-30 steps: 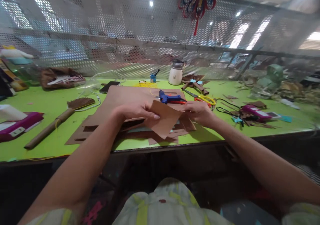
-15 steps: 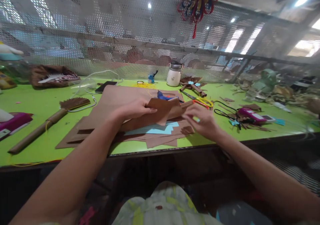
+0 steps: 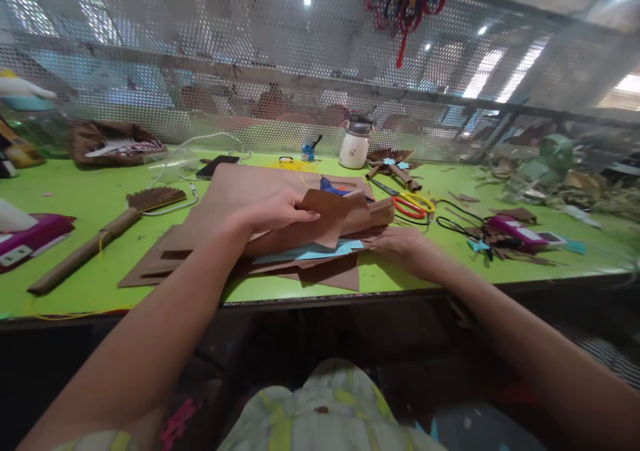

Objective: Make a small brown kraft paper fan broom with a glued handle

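Brown paper piece [image 3: 327, 214] sits in the left hand [image 3: 280, 212]; I have it pinched, thumb on the near face, fingers behind. Right hand [image 3: 407, 247] is lower and to the right of that grip, fingertips at the right end of the brown sheets [image 3: 240, 191]; blurred, so I can't tell whether they pinch anything. Pale blue sheet [image 3: 317, 251] lies just under the grip, on the near side. Brown roll [image 3: 381, 214] is just right of the grip.

Progress, my read: partway. Held piece looks loose, not joined to anything. Left of the grip, well apart, a brown tube with a fringed end [image 3: 113, 229] reads as formed. Flat sheets under the grip look unworked. Blue glue gun [image 3: 331, 186] is just beyond the grip, not in hand. Scissors [image 3: 413, 204] lie farther right, also not in hand.

Surface: lime-green table [image 3: 80, 191]. Yellow thread [image 3: 297, 165], blue jar [image 3: 308, 151] and white flask [image 3: 354, 149] stand or lie beyond the grip. Purple power strip [image 3: 520, 231] far right, among scraps.

Room: perforated metal screen [image 3: 225, 97] behind it all, lights showing through. Red-edged ornament [image 3: 410, 1] hangs high, beyond and right of the grip.
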Action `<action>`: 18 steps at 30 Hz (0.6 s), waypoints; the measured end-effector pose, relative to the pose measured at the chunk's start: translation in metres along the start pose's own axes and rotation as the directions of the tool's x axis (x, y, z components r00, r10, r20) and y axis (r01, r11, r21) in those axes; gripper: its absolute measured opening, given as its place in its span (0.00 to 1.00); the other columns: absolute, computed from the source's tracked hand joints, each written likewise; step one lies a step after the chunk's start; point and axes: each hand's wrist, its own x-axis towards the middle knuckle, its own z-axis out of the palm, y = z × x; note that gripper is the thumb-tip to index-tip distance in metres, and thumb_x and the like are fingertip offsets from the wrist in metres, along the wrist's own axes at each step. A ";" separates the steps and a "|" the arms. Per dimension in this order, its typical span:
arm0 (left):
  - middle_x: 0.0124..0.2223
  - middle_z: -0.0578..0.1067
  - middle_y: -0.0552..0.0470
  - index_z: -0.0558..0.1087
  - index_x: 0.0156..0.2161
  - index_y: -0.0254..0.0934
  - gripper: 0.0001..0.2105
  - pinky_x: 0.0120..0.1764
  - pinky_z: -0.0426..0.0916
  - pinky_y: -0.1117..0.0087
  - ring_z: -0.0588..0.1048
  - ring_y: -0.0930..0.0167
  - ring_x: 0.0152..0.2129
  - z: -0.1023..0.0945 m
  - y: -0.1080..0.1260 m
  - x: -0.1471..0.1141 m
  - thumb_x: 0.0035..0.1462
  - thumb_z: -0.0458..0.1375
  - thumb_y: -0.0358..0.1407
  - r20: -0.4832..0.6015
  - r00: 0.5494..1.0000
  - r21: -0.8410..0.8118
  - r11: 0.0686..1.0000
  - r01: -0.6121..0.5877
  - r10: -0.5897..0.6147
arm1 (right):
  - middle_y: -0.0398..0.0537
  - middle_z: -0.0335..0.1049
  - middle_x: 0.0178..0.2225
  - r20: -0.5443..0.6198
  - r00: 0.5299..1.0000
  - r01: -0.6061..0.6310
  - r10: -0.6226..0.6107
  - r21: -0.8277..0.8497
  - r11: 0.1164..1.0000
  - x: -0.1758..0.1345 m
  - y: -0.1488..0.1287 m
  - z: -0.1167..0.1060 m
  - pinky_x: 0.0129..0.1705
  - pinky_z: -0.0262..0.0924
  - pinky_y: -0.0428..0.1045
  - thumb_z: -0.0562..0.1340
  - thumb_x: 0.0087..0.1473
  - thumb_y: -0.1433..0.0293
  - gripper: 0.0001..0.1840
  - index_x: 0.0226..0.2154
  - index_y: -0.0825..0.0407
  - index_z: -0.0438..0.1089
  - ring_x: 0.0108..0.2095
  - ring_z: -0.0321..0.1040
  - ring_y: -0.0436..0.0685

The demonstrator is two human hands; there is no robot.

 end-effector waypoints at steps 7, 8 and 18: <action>0.43 0.77 0.49 0.76 0.42 0.36 0.19 0.42 0.66 0.65 0.73 0.65 0.39 -0.006 0.000 0.002 0.51 0.57 0.47 -0.002 0.998 0.112 0.992 -0.062 0.063 | 0.47 0.72 0.25 -0.047 0.998 -0.028 0.037 0.176 0.984 0.029 0.011 -0.014 0.29 0.56 0.44 0.55 0.57 0.69 0.13 0.27 0.55 0.72 0.25 0.66 0.51; 0.43 0.77 0.49 0.76 0.43 0.36 0.19 0.42 0.66 0.65 0.73 0.65 0.39 -0.007 0.000 0.002 0.51 0.57 0.47 -0.017 0.998 0.128 0.990 -0.066 0.068 | 0.47 0.71 0.25 -0.043 0.998 -0.028 0.036 0.183 0.983 0.030 0.010 -0.016 0.29 0.55 0.44 0.55 0.57 0.69 0.13 0.27 0.55 0.72 0.25 0.65 0.50; 0.44 0.77 0.50 0.75 0.43 0.37 0.17 0.44 0.66 0.64 0.72 0.65 0.41 -0.006 0.008 -0.007 0.51 0.58 0.45 -0.159 0.984 0.014 0.997 -0.073 0.074 | 0.50 0.74 0.35 0.005 1.000 -0.002 0.001 0.219 0.976 -0.001 -0.008 -0.009 0.39 0.63 0.48 0.56 0.55 0.74 0.11 0.39 0.52 0.73 0.37 0.69 0.54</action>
